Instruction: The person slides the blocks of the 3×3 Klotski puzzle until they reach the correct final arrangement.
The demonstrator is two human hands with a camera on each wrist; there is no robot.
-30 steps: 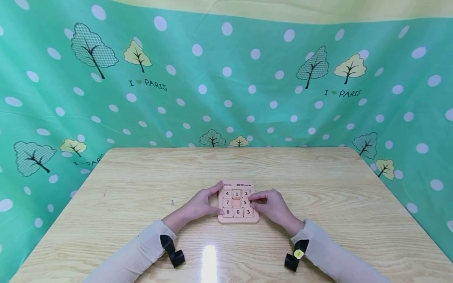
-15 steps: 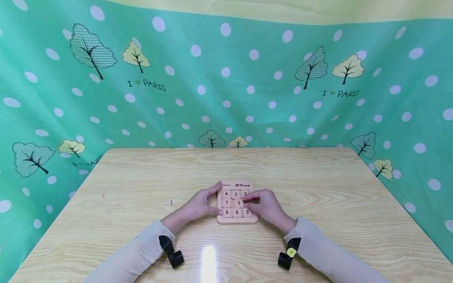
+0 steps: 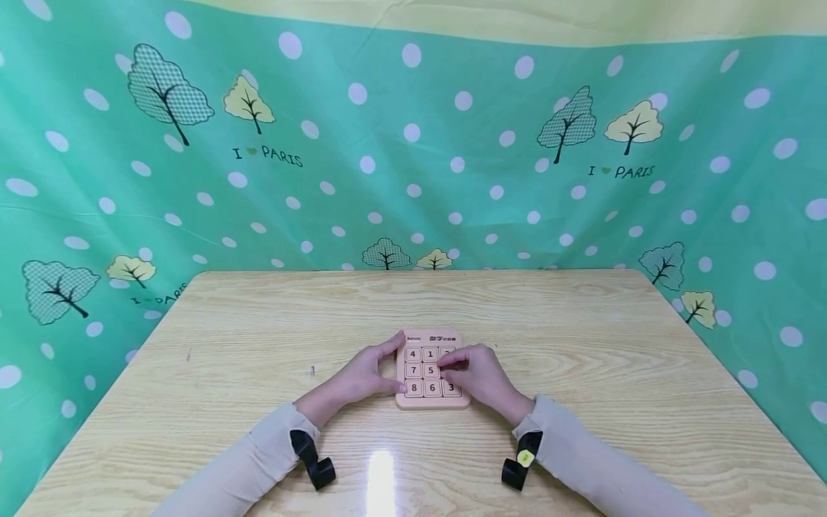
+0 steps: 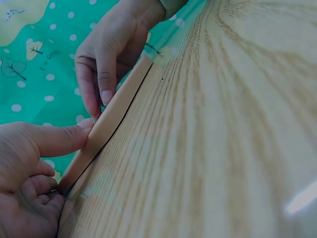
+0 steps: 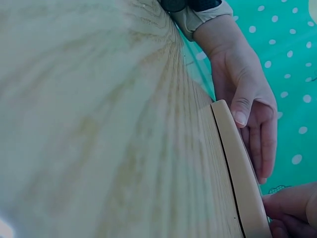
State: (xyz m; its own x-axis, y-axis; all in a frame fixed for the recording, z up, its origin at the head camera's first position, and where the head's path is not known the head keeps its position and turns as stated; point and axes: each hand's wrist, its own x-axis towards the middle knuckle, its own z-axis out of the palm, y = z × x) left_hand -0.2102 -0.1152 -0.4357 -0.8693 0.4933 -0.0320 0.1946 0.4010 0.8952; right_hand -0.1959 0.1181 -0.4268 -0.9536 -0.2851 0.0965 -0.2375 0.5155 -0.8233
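Table: pale wood-grain top, far corners rounded, grain running mainly from side to side. The number puzzle lies flat upon it, near the middle of the visible surface. A small dark mark appears left of the puzzle; a bright reflection shows nearer the viewer.
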